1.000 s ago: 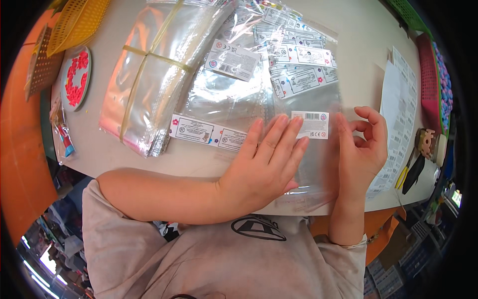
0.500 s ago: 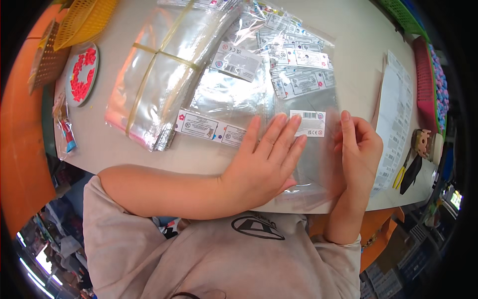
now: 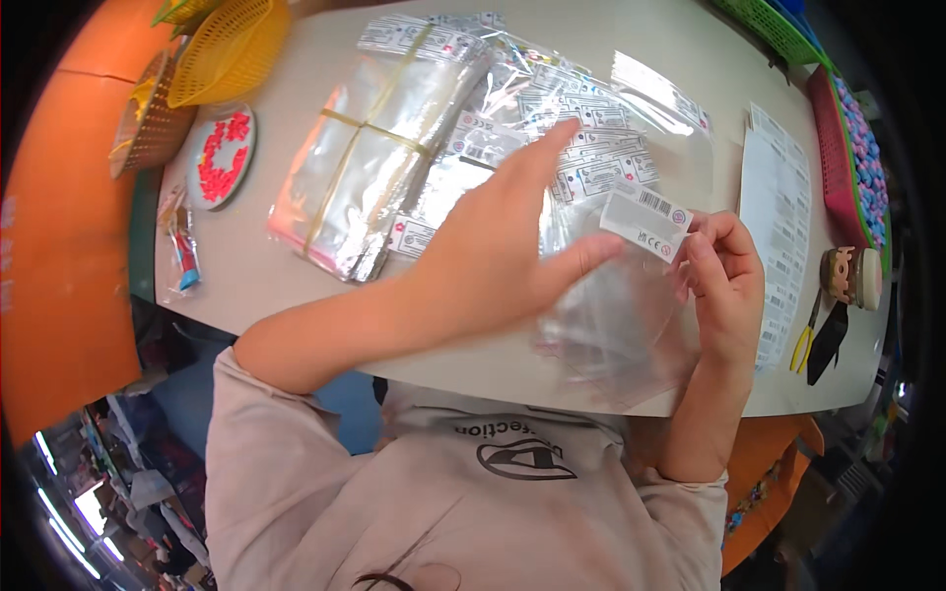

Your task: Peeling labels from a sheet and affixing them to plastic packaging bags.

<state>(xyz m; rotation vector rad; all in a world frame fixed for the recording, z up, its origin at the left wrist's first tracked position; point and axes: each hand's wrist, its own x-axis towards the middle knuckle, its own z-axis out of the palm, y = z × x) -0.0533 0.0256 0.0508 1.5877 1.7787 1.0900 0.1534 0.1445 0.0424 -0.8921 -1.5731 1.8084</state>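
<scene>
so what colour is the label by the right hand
The label is mostly white with dark print, clearest in head view.

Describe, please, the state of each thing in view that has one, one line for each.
Left hand: open, nothing visible in its grip
Right hand: closed, pinching the clear bag
Clear bag: pinched near its white label
Bag bundle: tied crosswise with yellowish bands
Plate: holding pink pieces
Magenta basket: loaded with pink-and-blue items
</scene>
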